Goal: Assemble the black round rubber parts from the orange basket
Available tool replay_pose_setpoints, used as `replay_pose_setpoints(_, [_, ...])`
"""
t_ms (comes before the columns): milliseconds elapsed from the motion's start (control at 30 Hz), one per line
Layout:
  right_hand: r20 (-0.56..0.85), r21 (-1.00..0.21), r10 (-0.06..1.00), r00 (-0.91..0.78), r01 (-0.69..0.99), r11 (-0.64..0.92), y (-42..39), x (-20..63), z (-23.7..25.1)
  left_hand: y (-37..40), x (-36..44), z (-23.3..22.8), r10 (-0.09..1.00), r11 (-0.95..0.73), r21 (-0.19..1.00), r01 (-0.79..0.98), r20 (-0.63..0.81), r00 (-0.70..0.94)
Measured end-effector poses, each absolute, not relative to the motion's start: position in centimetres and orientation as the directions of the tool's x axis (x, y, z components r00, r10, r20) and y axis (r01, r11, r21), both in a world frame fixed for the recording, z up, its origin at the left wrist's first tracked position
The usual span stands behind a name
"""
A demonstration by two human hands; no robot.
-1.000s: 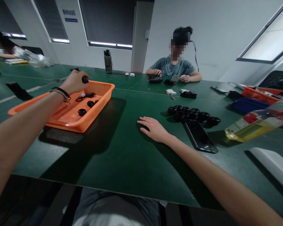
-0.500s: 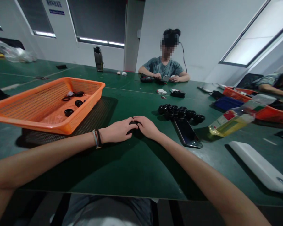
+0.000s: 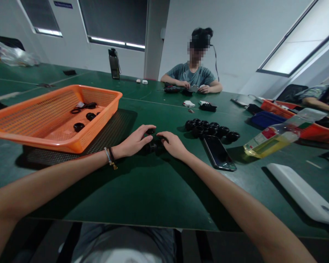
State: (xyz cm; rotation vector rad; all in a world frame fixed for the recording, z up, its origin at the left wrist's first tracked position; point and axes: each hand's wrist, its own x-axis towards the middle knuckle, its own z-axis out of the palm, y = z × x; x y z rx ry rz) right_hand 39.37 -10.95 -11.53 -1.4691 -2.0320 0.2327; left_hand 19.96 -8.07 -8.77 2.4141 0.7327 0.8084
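Note:
My left hand is closed, thumb and fingers around a small black round part, raised a little off the table. Close beside it, my right hand curls its fingers over another dark part, mostly hidden beneath them. Between and below the hands, further black round pieces rest on the green table; their exact shape is hard to make out. To the right of my right hand stands a cluster of several glossy black round hollow parts. An orange perforated basket to the left holds a few more.
A dark phone touches the cluster's near side. Farther right are a tilted bottle of yellow liquid and a white power bank. Across the table a person handles small parts near a dark power tool.
My left hand has lifted and opened wider around a black part, showing it and the pieces below. My right hand has shifted slightly, so the two hands are a bit farther apart.

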Motion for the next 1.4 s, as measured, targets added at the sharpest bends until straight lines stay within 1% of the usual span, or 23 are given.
replay_pose_setpoints(67, [0.409, -0.473, 0.891, -0.198, 0.789, 0.393, -11.4, 39.4, -11.2, -8.0, 19.2, -8.7, 0.651, -0.735, 0.555, 0.39, 0.417, 0.634])
replay_pose_setpoints(133, [0.479, -0.438, 0.851, -0.216, 0.781, 0.445, -12.0, 39.1, -10.7, -8.1, 18.3, -8.8, 0.645, -0.757, 0.469, 0.455, 0.426, 0.634])
replay_pose_setpoints(233, [0.551, -0.293, 0.748, -0.37, 0.753, 0.589, -13.1, 38.2, -10.1, -8.5, 17.4, -8.9, 0.611, -0.792, 0.303, 0.531, 0.374, 0.698])
replay_pose_setpoints(300, [0.557, -0.225, 0.71, -0.431, 0.744, 0.629, -13.6, 37.3, -9.8, -8.7, 17.1, -9.0, 0.614, -0.789, 0.255, 0.559, 0.324, 0.72])
replay_pose_setpoints(367, [0.536, -0.177, 0.698, -0.475, 0.745, 0.643, -13.9, 36.6, -9.8, -8.8, 17.2, -9.1, 0.627, -0.778, 0.278, 0.564, 0.278, 0.727])
replay_pose_setpoints(433, [0.512, -0.151, 0.71, -0.483, 0.763, 0.628, -14.0, 36.2, -9.9, -8.8, 17.4, -9.1, 0.629, -0.769, 0.339, 0.542, 0.247, 0.737])
replay_pose_setpoints(533, [0.499, -0.176, 0.722, -0.48, 0.759, 0.626, -13.9, 36.3, -10.0, -8.7, 17.6, -9.1, 0.613, -0.768, 0.414, 0.489, 0.256, 0.747])
replay_pose_setpoints(633, [0.539, -0.292, 0.743, -0.397, 0.739, 0.607, -13.8, 36.8, -10.1, -8.7, 17.7, -9.0, 0.628, -0.764, 0.421, 0.489, 0.312, 0.713])
replay_pose_setpoints(700, [0.555, -0.415, 0.788, -0.266, 0.733, 0.539, -13.6, 37.1, -10.2, -8.7, 17.8, -8.9, 0.661, -0.745, 0.411, 0.526, 0.343, 0.668])
replay_pose_setpoints(767, [0.52, -0.545, 0.843, -0.14, 0.705, 0.454, -13.4, 37.3, -10.2, -8.7, 17.9, -8.9, 0.694, -0.717, 0.406, 0.567, 0.346, 0.631])
replay_pose_setpoints(833, [0.452, -0.655, 0.891, -0.054, 0.657, 0.372, -13.2, 37.4, -10.3, -8.6, 18.1, -8.9, 0.716, -0.696, 0.399, 0.597, 0.326, 0.617])
replay_pose_setpoints(900, [0.394, -0.706, 0.919, -0.017, 0.634, 0.315, -13.1, 37.4, -10.3, -8.4, 18.2, -9.0, 0.722, -0.69, 0.388, 0.612, 0.306, 0.621])
replay_pose_setpoints(967, [0.376, -0.698, 0.926, -0.034, 0.647, 0.307, -13.0, 37.4, -10.3, -8.1, 18.4, -9.1, 0.718, -0.694, 0.37, 0.618, 0.291, 0.632])
replay_pose_setpoints(1067, [0.388, -0.651, 0.916, -0.103, 0.673, 0.352, -13.0, 37.5, -10.2, -7.6, 18.6, -9.4, 0.708, -0.702, 0.368, 0.61, 0.269, 0.652])
replay_pose_setpoints(1133, [0.394, -0.629, 0.91, -0.129, 0.684, 0.369, -12.9, 37.7, -10.2, -7.3, 18.8, -9.6, 0.708, -0.698, 0.41, 0.586, 0.274, 0.651])
replay_pose_setpoints(1267, [0.421, -0.559, 0.895, -0.147, 0.735, 0.384, -12.7, 38.3, -10.2, -6.9, 19.4, -9.7, 0.748, -0.644, 0.534, 0.548, 0.291, 0.596])
replay_pose_setpoints(1400, [0.455, -0.512, 0.876, -0.158, 0.759, 0.403, -12.6, 38.6, -10.2, -7.0, 19.7, -9.7, 0.757, -0.632, 0.593, 0.499, 0.334, 0.562])
